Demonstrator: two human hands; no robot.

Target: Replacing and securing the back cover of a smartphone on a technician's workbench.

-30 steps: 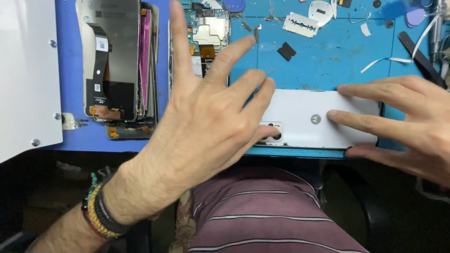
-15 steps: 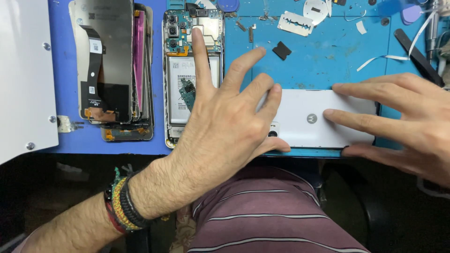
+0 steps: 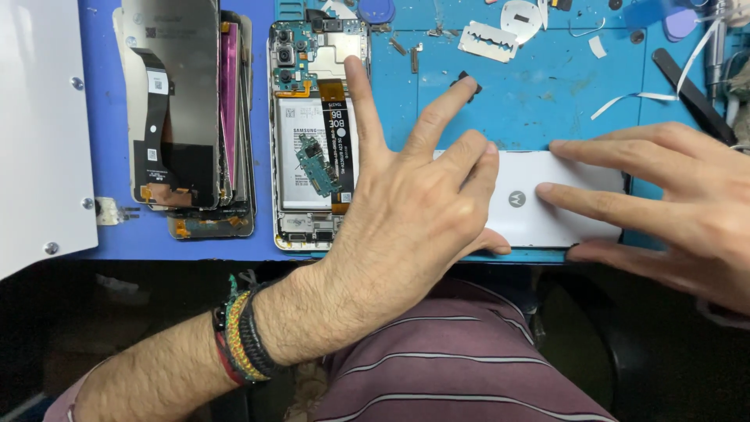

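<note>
Left hand: we see the left hand (image 3: pixel 414 211) spread flat, fingers released and fanned, its palm and ring-side fingers lying over the left end of the white phone back (image 3: pixel 562 199); it grasps nothing.
Right hand: the right hand (image 3: pixel 680 211) is also open, three fingertips (image 3: pixel 547 190) pressed on the right part of the same white phone back, thumb at its near edge.
White phone back: it lies flat at the near edge of the blue mat (image 3: pixel 531 86), between the two hands, its middle bare and showing a small round mark.
Beyond the left index finger: an opened phone (image 3: pixel 316 133) lies face down with its battery, circuit boards and an orange-black ribbon exposed; the index tip reaches over its right edge.
Left of the thumb side: a stack of screens (image 3: pixel 187 117) with a black ribbon cable, and past it a white panel (image 3: pixel 35 133) with screws.
Beyond the middle finger: a small black chip (image 3: pixel 466 78) partly hidden by the fingertip.
Further from the fingers: a razor blade (image 3: pixel 488 41), a white round piece (image 3: pixel 521 17) and a thin white strip (image 3: pixel 633 100).
Beyond the right fingers: a black pry tool (image 3: pixel 691 90) lying aslant.
Wrist: braided bracelets (image 3: pixel 242 340) circle the left wrist.
Below the hands: a striped shirt (image 3: pixel 453 367).
</note>
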